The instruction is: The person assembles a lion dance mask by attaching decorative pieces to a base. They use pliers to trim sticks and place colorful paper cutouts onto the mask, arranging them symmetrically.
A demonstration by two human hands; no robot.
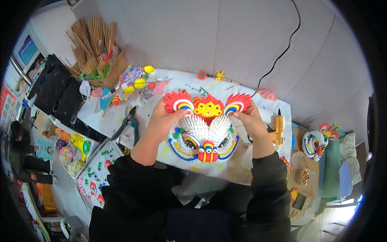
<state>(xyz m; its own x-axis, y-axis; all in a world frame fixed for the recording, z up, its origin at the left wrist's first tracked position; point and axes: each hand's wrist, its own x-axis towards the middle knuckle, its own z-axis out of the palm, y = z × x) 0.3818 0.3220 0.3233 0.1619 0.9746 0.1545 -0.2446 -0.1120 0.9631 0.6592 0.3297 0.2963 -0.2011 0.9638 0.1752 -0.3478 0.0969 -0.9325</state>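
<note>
In front of me on the white table sits a lion-dance head (208,135) with white scale-like spikes, dark eyes with yellow rims, a red and striped nose and a yellow-and-red crest. My left hand (163,121) pinches its left ear (178,101), a red scalloped piece with white, yellow and blue bands. My right hand (251,122) pinches the matching right ear (238,103) between thumb and fingers. Both ears stand at the top of the head, on either side of the crest. Whether they are fixed to it I cannot tell.
A gold glue gun (277,131) stands right of my right hand. Dark-handled pliers (128,122) lie left of the head. A box of wooden sticks (93,52) is at the back left. Another lion head (316,142) sits far right. A person (24,149) stands far left.
</note>
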